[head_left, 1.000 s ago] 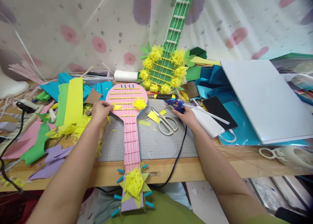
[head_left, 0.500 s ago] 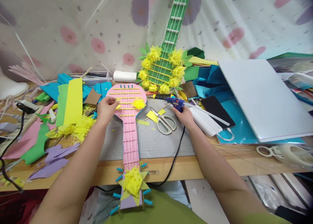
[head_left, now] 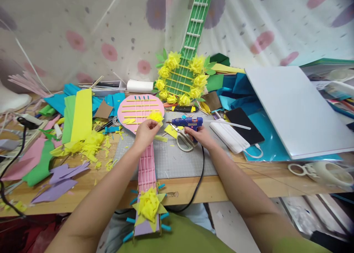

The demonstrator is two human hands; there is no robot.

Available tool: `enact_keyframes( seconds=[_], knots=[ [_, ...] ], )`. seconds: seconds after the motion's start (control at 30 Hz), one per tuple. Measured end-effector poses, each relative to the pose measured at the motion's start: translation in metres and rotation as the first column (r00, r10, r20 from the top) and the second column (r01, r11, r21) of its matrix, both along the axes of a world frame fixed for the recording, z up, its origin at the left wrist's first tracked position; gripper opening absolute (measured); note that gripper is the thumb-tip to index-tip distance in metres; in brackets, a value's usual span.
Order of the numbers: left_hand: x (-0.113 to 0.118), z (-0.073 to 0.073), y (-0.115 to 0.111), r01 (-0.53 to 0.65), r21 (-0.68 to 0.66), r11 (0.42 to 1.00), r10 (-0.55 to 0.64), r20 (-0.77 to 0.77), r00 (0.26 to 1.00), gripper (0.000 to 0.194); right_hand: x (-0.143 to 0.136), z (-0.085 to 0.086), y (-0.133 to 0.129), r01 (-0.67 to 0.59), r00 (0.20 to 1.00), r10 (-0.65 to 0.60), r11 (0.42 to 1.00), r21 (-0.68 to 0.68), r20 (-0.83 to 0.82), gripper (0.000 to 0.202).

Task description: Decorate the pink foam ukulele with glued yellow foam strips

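Note:
A pink paper guitar (head_left: 147, 164) lies on the grey cutting mat (head_left: 177, 164), its neck pointing toward me past the table's front edge. My left hand (head_left: 147, 133) is pinched at the lower edge of the yellow paper flower (head_left: 155, 116) on the guitar's body; whether it grips the flower or a small piece is hidden. Yellow petals (head_left: 129, 121) lie on the body's left side. My right hand (head_left: 199, 135) is closed around a blue glue gun (head_left: 190, 122), its nozzle pointing left toward the flower. Scissors (head_left: 184, 140) lie under the glue gun.
Behind stands a green paper guitar (head_left: 181, 79) with yellow flowers. Crepe paper strips (head_left: 83, 114) and yellow scraps (head_left: 92, 144) cover the left side. On the right are a black phone (head_left: 245, 125), a white power bank (head_left: 229, 135) and a white board (head_left: 298, 113). The gun's cord (head_left: 200, 179) hangs over the edge.
My left hand has moved right, from the guitar body's left side to the flower. My right hand has brought the glue gun left and turned its nozzle toward the flower.

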State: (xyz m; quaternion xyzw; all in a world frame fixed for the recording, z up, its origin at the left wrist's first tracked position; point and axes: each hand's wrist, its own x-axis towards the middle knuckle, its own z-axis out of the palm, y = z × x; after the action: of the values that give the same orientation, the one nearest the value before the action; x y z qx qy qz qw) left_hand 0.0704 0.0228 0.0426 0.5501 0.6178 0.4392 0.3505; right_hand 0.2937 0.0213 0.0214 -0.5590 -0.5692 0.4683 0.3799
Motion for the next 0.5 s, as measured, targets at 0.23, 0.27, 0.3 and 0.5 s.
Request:
enact_keyframes(
  seconds=[0.23, 0.27, 0.3, 0.5],
  knots=[
    [0.0051, -0.0004, 0.0010, -0.003, -0.044, 0.999, 0.004, 0.007, 1.000, 0.018, -0.0031, 0.0030, -0.0013, 0.023, 0.996, -0.026, 0.999, 0.042, 0.081, 0.038],
    [0.0051, -0.0008, 0.0014, -0.005, -0.048, 0.999, 0.005, 0.013, 1.000, 0.018, -0.0029, 0.0026, -0.0010, 0.026, 0.996, -0.030, 0.999, 0.048, 0.087, 0.038],
    [0.0051, -0.0012, 0.0018, -0.006, -0.051, 0.999, 0.007, 0.020, 1.000, 0.017, -0.0027, 0.0023, -0.0007, 0.026, 0.995, -0.031, 0.998, 0.055, 0.092, 0.038],
    [0.0047, -0.0022, 0.0028, 0.006, -0.056, 0.998, -0.002, 0.063, 0.998, 0.019, -0.0026, 0.0029, -0.0006, 0.012, 0.990, -0.022, 0.997, 0.074, 0.138, 0.038]
  ],
)
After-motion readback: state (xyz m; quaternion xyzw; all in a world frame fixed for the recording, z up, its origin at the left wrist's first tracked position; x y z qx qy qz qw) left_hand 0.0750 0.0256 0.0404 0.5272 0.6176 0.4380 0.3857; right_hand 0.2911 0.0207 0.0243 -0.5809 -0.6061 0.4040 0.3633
